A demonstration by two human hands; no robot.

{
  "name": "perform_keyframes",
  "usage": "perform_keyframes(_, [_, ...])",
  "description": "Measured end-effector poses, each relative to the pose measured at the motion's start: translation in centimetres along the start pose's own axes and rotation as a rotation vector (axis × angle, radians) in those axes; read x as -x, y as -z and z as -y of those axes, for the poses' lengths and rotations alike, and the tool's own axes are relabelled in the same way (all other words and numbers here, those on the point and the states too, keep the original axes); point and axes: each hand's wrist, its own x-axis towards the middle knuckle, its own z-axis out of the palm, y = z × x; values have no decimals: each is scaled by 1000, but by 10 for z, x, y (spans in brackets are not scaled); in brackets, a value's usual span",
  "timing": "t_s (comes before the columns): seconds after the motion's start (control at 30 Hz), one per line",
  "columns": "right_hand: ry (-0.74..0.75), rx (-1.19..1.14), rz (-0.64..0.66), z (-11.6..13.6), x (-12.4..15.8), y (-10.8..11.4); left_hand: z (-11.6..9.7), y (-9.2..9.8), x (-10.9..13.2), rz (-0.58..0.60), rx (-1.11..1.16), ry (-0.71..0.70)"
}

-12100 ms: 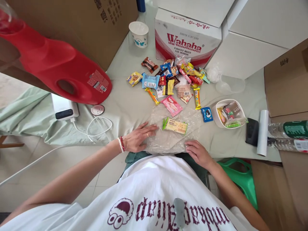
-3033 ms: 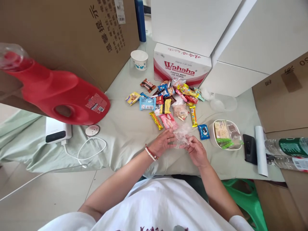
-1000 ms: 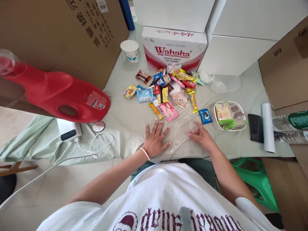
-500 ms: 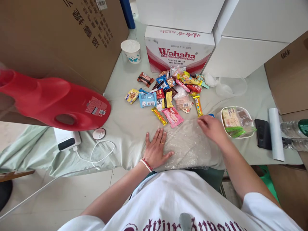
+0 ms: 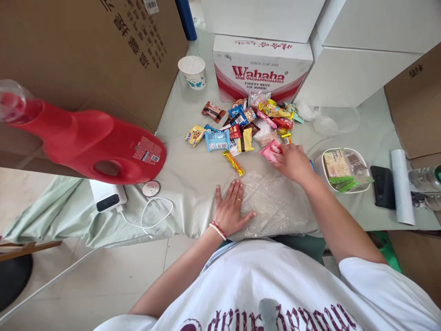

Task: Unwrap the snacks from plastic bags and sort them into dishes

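Note:
My right hand (image 5: 294, 162) grips a pink wrapped snack packet (image 5: 271, 151) at the front right of a heap of wrapped sweets (image 5: 245, 116). Flat on the near edge of a clear plastic bag (image 5: 279, 207) rests my left hand (image 5: 231, 209), fingers spread, holding nothing. Just beyond its fingertips lies a thin yellow packet (image 5: 233, 163). A light blue packet (image 5: 217, 140) and a yellow one (image 5: 246, 139) sit at the heap's near side. Part of a small yellow packet (image 5: 286, 138) shows behind my right hand; the rest is hidden.
A white tub (image 5: 325, 172) with packaged snacks stands right, beside a black phone (image 5: 384, 187) and white roll (image 5: 403, 188). Behind the heap is a Wahaba box (image 5: 262, 73), with a paper cup (image 5: 193, 73) left of it. A red jug (image 5: 86, 142) and power bank (image 5: 108, 195) occupy the left.
My right hand has moved left and away from my body, from beside the small yellow packet, and has taken hold of the pink packet, lifting it. My left hand stays on the bag.

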Motion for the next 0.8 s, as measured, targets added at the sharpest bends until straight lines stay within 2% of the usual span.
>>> perform_keyframes(0.1, [102, -72, -197, -25, 32, 31, -1, 0, -2, -8, 12, 28])
perform_keyframes(0.13, [170, -118, -224, -27, 45, 37, -2, 0, -3, -13, 11, 48])
perform_keyframes(0.2, [326, -210, -195, -24, 71, 39, -5, 0, -5, -18, 4, 87])
perform_keyframes(0.27, [464, -273, -100, -15, 92, 27, -8, 0, -8, -17, -11, 106])
perform_keyframes(0.33, [555, -277, 36, -6, 105, 5, -10, 1, -10, -17, -32, 109])
perform_keyframes(0.4, [578, -211, 165, -2, 110, -20, -10, 4, -13, -26, -59, 103])
perform_keyframes(0.47, [534, -118, 232, -2, 111, -39, -7, 7, -17, -25, -80, 76])
perform_keyframes(0.57, [482, -67, 233, -4, 111, -51, -1, 11, -25, 21, -89, 43])
perform_keyframes(0.73, [528, -84, 202, 2, 112, -52, 3, 13, -30, 53, -101, 24])
perform_keyframes(0.8, [525, -81, 232, 4, 106, -51, 4, 12, -29, 46, -99, 21])
